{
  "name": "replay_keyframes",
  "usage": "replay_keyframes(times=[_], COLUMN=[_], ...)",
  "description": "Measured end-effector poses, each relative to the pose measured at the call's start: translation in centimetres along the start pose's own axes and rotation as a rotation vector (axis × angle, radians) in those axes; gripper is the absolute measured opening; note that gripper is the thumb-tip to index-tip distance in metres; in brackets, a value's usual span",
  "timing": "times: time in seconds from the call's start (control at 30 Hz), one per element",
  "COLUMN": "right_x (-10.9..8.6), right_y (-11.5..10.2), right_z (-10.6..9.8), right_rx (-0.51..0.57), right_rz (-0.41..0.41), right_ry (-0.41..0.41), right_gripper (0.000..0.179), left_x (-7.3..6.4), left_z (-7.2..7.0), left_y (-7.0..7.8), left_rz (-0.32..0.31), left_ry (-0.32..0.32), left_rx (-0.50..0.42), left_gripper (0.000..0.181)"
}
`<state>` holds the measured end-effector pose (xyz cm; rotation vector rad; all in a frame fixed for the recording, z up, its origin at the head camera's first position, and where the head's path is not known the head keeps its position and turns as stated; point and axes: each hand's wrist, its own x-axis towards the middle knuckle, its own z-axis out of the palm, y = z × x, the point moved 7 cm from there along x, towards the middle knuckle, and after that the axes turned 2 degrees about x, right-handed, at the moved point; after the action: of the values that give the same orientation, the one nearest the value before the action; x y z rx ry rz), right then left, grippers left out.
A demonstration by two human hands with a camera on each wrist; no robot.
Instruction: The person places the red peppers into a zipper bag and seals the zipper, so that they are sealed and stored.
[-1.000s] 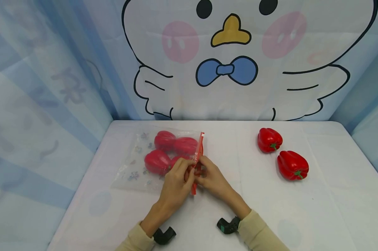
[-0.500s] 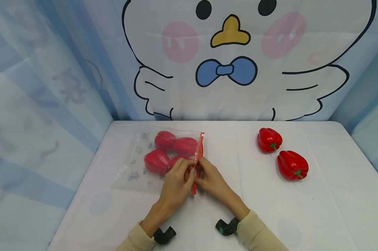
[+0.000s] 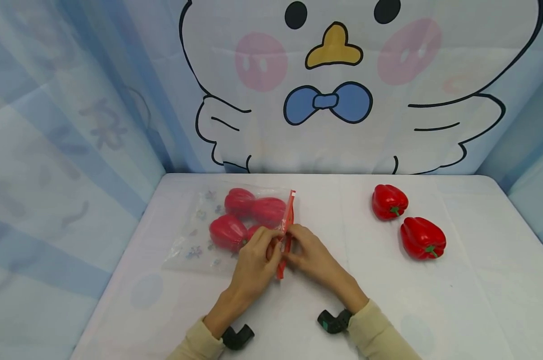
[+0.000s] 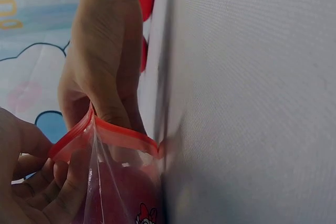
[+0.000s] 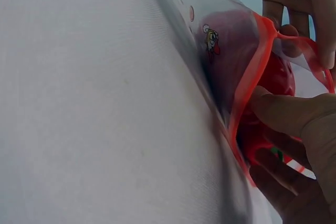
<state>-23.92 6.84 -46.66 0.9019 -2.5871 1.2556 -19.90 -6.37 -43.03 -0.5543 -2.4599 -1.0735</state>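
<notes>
A clear printed zip bag (image 3: 181, 255) with a red zip strip (image 3: 290, 205) lies at the left of the table, several red bell peppers (image 3: 227, 232) inside. My left hand (image 3: 254, 262) pinches one side of its mouth and lifts it, so the mouth gapes in both wrist views. At the same mouth, my right hand (image 3: 314, 257) has its thumb (image 5: 273, 111) at the inner edge of the red strip and its fingers (image 5: 286, 174) lower down, spread apart. Between them shows a bell pepper (image 5: 278, 77) just inside the mouth.
Two more red bell peppers, one farther back (image 3: 389, 202) and one nearer (image 3: 423, 238), lie on the right part of the white table (image 3: 366, 300). A printed curtain (image 3: 325, 145) stands along the back edge, and a blue one (image 3: 73, 200) is at the left.
My right hand has drawn slightly to the right at the bag's mouth, its thumb moving off a little. The left hand and the peppers stay where they were.
</notes>
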Motion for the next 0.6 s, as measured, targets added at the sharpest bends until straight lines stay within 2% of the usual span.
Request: replay_keyframes(times=[0.37, 0.6], right_x=[-0.4, -0.8], right_y=[0.0, 0.6], right_z=[-2.8, -4.8], right_rx=[-0.066, -0.098], right_rz=[0.005, 0.120], right_ry=[0.010, 0.011], right_gripper=[0.058, 0.060], left_x=[0.0, 0.0], left_z=[0.1, 0.2], left_y=[0.0, 0.0], left_rz=[0.011, -0.010], left_ry=[-0.001, -0.015], left_rx=[0.014, 0.010], left_gripper=[0.021, 0.022])
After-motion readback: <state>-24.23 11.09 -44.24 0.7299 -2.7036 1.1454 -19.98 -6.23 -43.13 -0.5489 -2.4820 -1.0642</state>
